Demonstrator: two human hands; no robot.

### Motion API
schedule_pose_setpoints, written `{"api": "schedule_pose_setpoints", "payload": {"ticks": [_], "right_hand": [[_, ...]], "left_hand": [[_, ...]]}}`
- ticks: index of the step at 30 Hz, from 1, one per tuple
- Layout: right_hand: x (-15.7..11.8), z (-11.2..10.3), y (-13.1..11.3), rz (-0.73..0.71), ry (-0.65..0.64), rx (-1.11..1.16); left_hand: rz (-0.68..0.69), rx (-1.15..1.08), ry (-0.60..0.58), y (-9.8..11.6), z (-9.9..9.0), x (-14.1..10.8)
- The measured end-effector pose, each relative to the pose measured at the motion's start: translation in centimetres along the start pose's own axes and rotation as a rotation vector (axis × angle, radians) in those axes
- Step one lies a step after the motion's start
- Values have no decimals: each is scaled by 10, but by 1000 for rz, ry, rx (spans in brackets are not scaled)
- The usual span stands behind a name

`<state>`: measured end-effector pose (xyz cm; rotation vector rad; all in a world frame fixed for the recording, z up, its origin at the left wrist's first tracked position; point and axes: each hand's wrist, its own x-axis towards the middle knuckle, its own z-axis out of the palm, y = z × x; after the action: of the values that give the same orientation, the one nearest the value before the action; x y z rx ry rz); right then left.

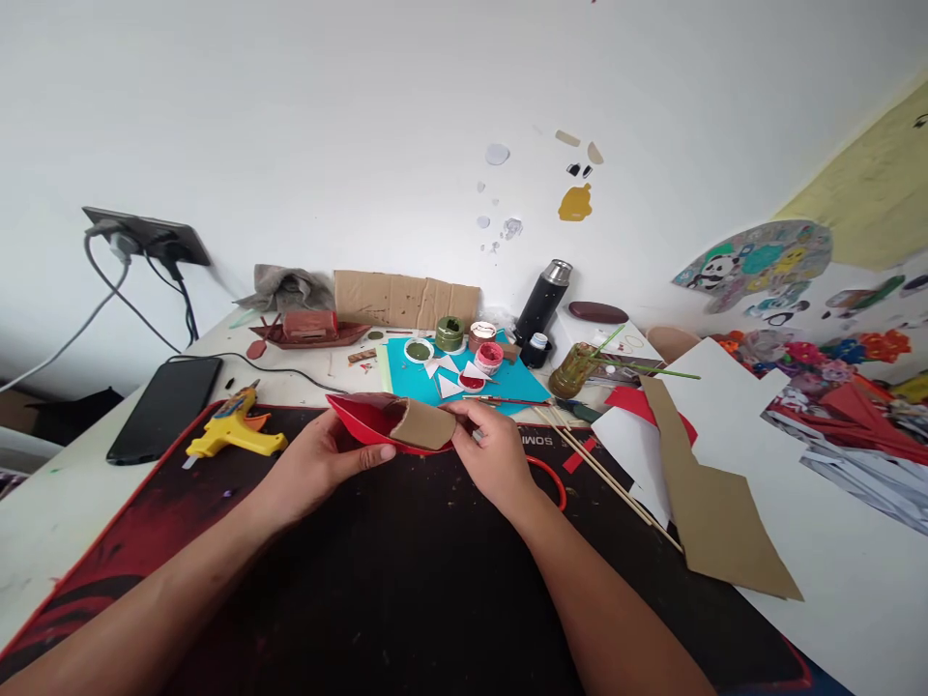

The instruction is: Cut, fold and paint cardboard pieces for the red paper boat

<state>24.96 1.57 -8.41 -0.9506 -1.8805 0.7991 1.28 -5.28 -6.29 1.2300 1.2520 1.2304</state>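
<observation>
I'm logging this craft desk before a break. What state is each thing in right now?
red paper boat: held above the mat in both hands.
cardboard piece: curved over the boat, under the right hand's fingers.
left hand: gripping the boat's side.
right hand: pinching the boat's end.
glue gun: lying on the mat.
phone: screen dark.
red paint pot: open.
flask: upright, capped.

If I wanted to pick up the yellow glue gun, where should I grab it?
Grab the yellow glue gun by its handle, coming from above. It lies flat on its side at the mat's left edge, nozzle toward the near left, so stay clear of that tip.
</observation>
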Motion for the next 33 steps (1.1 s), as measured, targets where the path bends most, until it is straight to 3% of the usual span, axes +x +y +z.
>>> {"api": "schedule_pose_setpoints", "payload": {"ticks": [5, 13, 18, 29, 33], "right_hand": [[-1, 2, 1, 25, -18, -21], [2, -2, 1, 169, 70, 224], [5, -7, -1, 250, 6, 372], [4, -6, -12, 406, -184, 526], [4, -5, -13, 415, -180, 560]], "left_hand": [[46, 105, -4, -1, -4, 2], [199, 383, 105, -3, -12, -2], [296, 474, 149, 1, -11, -8], [175, 313, 109, 2, -4, -8], [113, 256, 93, -3, -6, -6]]}}
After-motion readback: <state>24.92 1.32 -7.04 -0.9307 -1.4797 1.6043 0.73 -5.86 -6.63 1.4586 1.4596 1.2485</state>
